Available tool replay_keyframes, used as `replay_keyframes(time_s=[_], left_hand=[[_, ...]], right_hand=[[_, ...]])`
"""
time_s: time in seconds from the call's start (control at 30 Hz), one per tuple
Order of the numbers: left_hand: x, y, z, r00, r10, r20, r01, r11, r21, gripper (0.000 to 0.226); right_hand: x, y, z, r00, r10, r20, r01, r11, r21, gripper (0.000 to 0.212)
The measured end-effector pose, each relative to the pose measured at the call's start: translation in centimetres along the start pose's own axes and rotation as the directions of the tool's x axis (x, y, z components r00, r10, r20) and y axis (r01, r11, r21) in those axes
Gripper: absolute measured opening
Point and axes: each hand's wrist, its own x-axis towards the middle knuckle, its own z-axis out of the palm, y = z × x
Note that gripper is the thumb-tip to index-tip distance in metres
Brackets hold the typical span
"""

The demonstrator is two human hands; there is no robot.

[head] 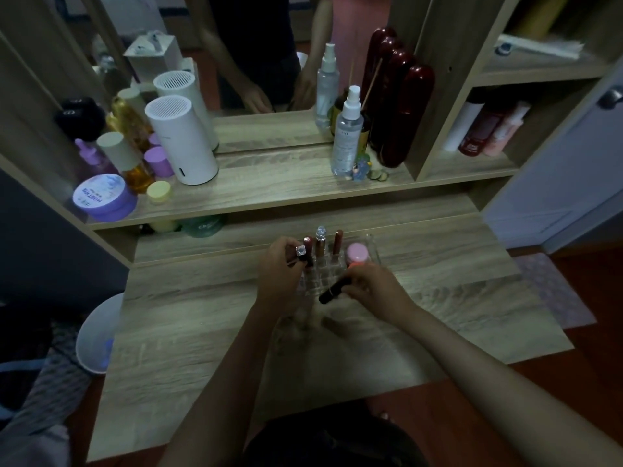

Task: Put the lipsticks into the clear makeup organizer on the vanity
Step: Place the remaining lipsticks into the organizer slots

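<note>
Writing on the purple jar on the shelf is too blurred to read. On the vanity, the clear organizer holds upright lipsticks. Left hand pinches a silver-capped lipstick at its left edge; right hand grips a dark lipstick before it.

Both forearms reaching forward, left hand and right hand each closed, fingers curled
</note>
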Motion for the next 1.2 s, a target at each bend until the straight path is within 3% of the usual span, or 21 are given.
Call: replay_keyframes(time_s=[0.2,0.43,0.63,0.9,1.2], left_hand=[[0.1,-0.4,0.4,0.999,-0.020,0.028,0.020,1.000,-0.019,0.021],[0.3,-0.6,0.8,0.997,-0.023,0.070,0.023,1.000,-0.005,0.027],[-0.2,-1.1,1.4,0.998,0.004,0.065,-0.007,0.999,0.045,0.026],[-0.2,-1.4,1.8,0.995,-0.043,0.093,0.031,0.992,0.121,0.021],[-0.1,-1.4,1.6,0.988,-0.025,0.155,-0.017,0.965,0.261,0.023]], right_hand=[[2.9,-1.6,-1.7,0.984,-0.041,-0.174,0.029,0.997,-0.070,0.022],[4.7,-2.0,-0.6,0.994,-0.060,-0.091,0.035,0.967,-0.254,0.019],[5.6,-2.1,0.4,1.000,0.009,-0.011,-0.013,0.918,-0.396,0.020],[6.2,-2.1,1.6,0.997,0.039,0.069,-0.010,0.923,-0.386,0.024],[5.8,-1.9,0.8,1.000,0.003,0.007,-0.001,0.944,-0.331,0.018]])
